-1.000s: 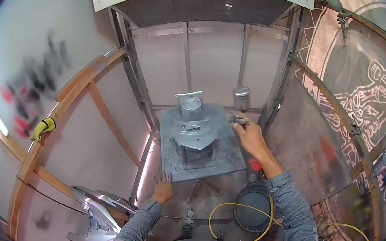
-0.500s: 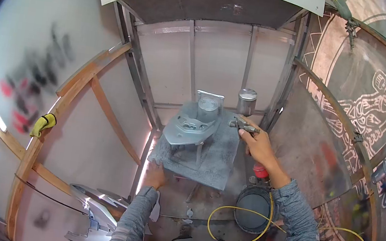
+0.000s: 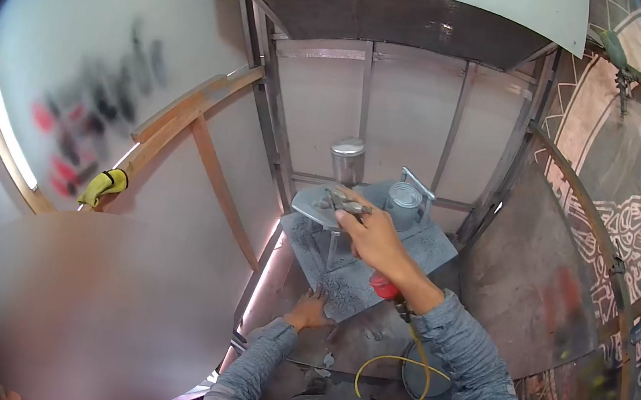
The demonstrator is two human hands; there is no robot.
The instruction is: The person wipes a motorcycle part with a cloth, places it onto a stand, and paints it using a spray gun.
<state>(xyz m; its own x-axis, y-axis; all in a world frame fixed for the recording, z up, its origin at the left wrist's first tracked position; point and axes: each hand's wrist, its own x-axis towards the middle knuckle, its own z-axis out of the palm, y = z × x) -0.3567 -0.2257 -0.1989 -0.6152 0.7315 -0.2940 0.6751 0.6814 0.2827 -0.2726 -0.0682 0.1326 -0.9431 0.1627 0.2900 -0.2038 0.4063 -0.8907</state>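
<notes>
My right hand (image 3: 372, 239) is closed round a spray gun (image 3: 352, 206) with a silver paint cup (image 3: 347, 163) on top. It hangs over a silver-grey moulded panel (image 3: 314, 205), partly hiding it. The panel rests on a stand on a paint-speckled square board (image 3: 411, 252). A tin can (image 3: 404, 201) stands on the board's right part. My left hand (image 3: 311, 310) grips the near left edge of the board, fingers on top. Below the gun, a red fitting (image 3: 384, 287) joins a yellow hose (image 3: 422, 351).
A bucket (image 3: 426, 380) stands on the floor by the hose. A yellow-green glove (image 3: 104, 188) hangs on the wooden rail (image 3: 177, 120) at left. A blurred patch hides the lower left. Metal framing (image 3: 366, 84) and a painted wall panel (image 3: 536, 285) enclose the space.
The board has turned, carrying the panel and can round, with my left hand at its edge. My right hand has brought the spray gun leftwards over the panel. The view has shifted.
</notes>
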